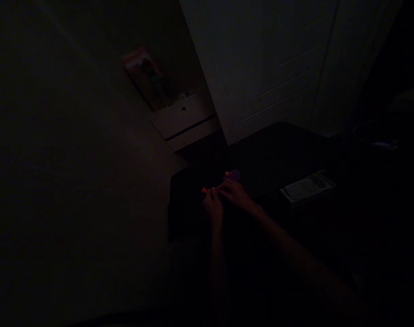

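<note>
Near-dark room, a red glint at the dark counter (278, 150)

Over the near left part of the counter, a small red-lit piece (204, 190) sits at the fingertips. Its long axis seems to run crosswise, the brighter end pointing left toward the pale wall (107, 195) beside the counter. The left hand (214, 206) pinches it; the right hand (234, 193) has its fingertips just beside, and whether they grip it I cannot tell. Past the right hand, over the counter, are a purple disc (236, 175) and another red-lit bit (227, 173). Beyond the counter stand a white drawer unit (189, 120) and a tall pale panel (261, 59); a pale-topped box (309, 187) lies by the counter's right near edge.
</note>
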Available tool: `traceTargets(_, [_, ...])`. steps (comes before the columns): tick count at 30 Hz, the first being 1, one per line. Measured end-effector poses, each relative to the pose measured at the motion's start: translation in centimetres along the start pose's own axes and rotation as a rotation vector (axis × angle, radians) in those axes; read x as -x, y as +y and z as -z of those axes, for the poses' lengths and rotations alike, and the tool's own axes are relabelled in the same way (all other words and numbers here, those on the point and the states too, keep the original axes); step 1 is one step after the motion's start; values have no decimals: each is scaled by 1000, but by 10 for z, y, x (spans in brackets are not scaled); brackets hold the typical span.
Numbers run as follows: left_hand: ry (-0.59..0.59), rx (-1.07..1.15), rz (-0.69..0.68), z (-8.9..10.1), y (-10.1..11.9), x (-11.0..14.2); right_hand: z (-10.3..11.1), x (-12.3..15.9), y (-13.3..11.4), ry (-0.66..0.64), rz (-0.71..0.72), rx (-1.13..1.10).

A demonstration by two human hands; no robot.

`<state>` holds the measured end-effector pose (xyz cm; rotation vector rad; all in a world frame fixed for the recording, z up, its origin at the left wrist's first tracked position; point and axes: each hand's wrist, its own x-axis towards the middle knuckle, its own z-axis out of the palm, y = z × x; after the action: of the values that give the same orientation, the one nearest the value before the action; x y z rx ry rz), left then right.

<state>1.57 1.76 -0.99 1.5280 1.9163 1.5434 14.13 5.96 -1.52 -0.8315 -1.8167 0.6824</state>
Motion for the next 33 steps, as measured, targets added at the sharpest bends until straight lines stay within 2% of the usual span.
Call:
traceTargets(12, [-72,101,7,2,10,0,1,0,-7,5,-140,173])
traceTargets(20, [-84,121,38,3,13,2,-4,1,-2,77,-119,149])
traceTargets(23, [-61,100,45,3,12,2,-6,0,3,151,-109,109])
traceTargets(28, [-1,77,43,2,8,2,-2,-4,10,380,-207,-45])
traceTargets(33, [8,59,25,1,6,2,0,-5,10,372,-217,-140])
